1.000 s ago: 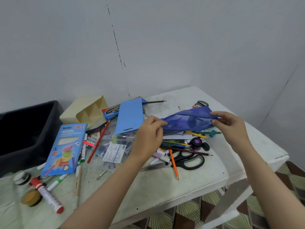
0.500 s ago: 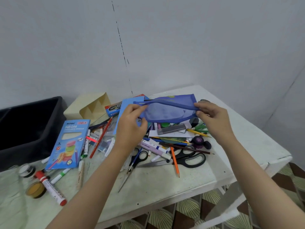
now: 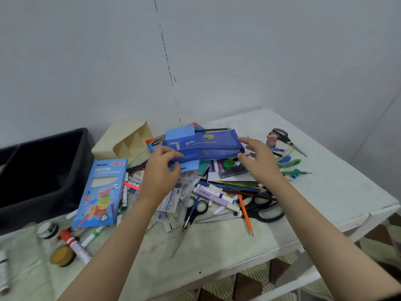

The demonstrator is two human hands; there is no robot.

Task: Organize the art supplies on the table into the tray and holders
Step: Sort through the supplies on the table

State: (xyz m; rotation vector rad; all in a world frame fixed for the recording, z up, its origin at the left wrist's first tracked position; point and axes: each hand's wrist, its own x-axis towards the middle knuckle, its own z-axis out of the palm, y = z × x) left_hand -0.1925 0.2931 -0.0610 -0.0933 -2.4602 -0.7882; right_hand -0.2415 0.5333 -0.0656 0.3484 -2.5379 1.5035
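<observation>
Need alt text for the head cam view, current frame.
A person's left hand grips the left end of a blue mesh pouch over a cluttered white table, the right hand open at its right end. Below lie markers, an orange pencil and black scissors; a black tray and cream holder sit left.

blue mesh zip pouch [image 3: 204, 145], yellow prints: level, pinched at its left end, frame centre, over the heap | black fabric tray [image 3: 43, 170]: left edge | cream plastic compartment holder [image 3: 123, 140]: tipped over, just right of tray | blue neon-pencil box [image 3: 102, 192]: flat, lower left of centre | heap of markers, pencils, scissors [image 3: 217, 195]: centre
</observation>
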